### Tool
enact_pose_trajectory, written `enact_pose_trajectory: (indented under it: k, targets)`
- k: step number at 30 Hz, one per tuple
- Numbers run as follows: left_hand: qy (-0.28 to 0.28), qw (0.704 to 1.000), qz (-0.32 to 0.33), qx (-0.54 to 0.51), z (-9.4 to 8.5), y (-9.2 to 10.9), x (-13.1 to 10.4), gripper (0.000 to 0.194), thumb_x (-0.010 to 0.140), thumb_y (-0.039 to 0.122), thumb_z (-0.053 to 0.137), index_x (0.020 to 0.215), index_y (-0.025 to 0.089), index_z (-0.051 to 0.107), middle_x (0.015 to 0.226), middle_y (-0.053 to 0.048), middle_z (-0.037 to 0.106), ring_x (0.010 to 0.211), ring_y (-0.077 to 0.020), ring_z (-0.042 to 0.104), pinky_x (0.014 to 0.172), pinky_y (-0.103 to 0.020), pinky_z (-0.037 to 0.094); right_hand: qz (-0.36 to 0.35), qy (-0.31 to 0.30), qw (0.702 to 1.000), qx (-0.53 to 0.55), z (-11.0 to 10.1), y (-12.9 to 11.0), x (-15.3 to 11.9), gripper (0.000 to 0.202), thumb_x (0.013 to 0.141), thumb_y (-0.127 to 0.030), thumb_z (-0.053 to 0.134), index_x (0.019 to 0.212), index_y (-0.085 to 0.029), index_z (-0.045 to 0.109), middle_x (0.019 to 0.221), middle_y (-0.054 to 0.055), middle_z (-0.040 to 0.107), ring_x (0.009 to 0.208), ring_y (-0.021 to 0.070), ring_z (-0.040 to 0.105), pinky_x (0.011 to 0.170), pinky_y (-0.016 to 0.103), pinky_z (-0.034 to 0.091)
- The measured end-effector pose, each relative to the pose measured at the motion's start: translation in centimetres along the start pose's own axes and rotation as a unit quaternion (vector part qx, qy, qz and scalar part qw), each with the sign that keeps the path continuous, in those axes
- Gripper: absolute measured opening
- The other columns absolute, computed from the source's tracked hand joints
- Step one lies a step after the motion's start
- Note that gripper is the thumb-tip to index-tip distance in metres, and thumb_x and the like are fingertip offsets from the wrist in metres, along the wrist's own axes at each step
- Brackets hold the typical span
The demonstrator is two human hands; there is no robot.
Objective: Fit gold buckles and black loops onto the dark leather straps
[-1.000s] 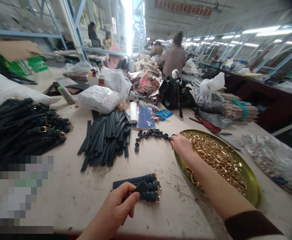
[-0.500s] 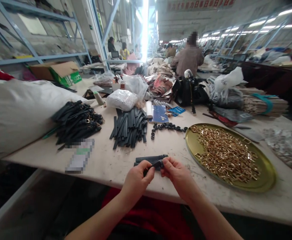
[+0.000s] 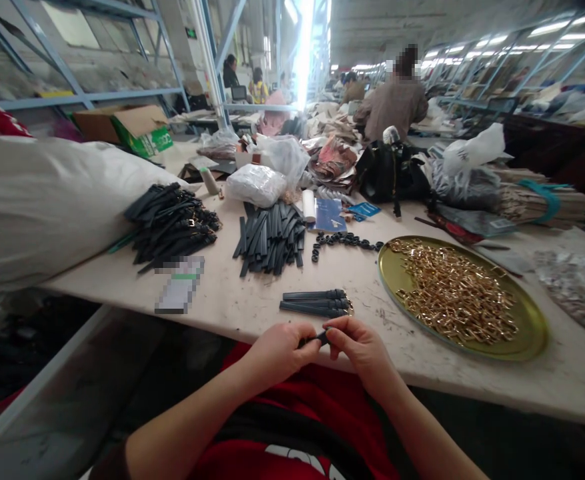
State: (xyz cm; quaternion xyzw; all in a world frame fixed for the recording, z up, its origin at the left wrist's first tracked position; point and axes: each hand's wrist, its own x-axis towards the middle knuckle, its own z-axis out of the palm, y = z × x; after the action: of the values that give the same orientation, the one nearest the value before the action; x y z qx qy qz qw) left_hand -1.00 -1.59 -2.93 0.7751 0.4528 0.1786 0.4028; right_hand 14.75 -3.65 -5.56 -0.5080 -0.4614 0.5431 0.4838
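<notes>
In the head view, we held a small black strap [image 3: 317, 339] between both hands at the near edge of the surface [image 3: 252, 303]. Our left hand [image 3: 278, 350] was curled closed, thumb and fingers pinching the strap's left end. Our right hand [image 3: 361, 347] was closed too, its fingertips [image 3: 333, 331] gripping the right end, so the two hands met over the strap just above our red shirt [image 3: 292, 427].

Just beyond the hands lay a short stack of finished straps [image 3: 315, 303] with gold ends. To the right sat a round gold tray [image 3: 527, 317] full of gold buckles [image 3: 452, 293]. Farther back we saw a pile of plain black strips [image 3: 271, 237], a row of small black loops [image 3: 345, 241], and, to the left, a heap of black straps with buckles [image 3: 172, 223] beside a big white sack [image 3: 47, 200]. Another person [image 3: 391, 103] worked at the far end.
</notes>
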Motion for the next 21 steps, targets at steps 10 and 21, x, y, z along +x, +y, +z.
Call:
enact_pose_trajectory:
  k: [10, 21]
  targets:
    - [-0.009, 0.984, -0.001, -0.180, -0.8, -1.1, 0.3, 0.037, 0.076, 0.016, 0.045, 0.113, 0.017, 0.045, 0.076, 0.002, 0.060, 0.063, -0.0098, 0.050, 0.061, -0.021, 0.038, 0.040, -0.011, 0.996, 0.073, 0.5, 0.8, 2.2, 0.026, 0.067, -0.041, 0.068, 0.080, -0.018, 0.063, 0.060, -0.004, 0.058, 0.050, 0.0071, 0.049, 0.053, 0.022, 0.039]
    - [0.024, 0.980, -0.067, -0.188, -0.9, -3.3, 2.5, 0.032, 0.080, 0.025, 0.047, 0.111, 0.017, 0.042, 0.077, 0.000, 0.061, 0.068, -0.0124, 0.054, 0.063, -0.023, 0.040, 0.080, -0.043, 0.993, 0.073, 0.6, 0.9, 3.1, 0.041, 0.080, -0.055, 0.045, 0.080, -0.019, 0.066, 0.069, 0.002, 0.060, 0.064, 0.0127, 0.053, 0.063, 0.025, 0.044]
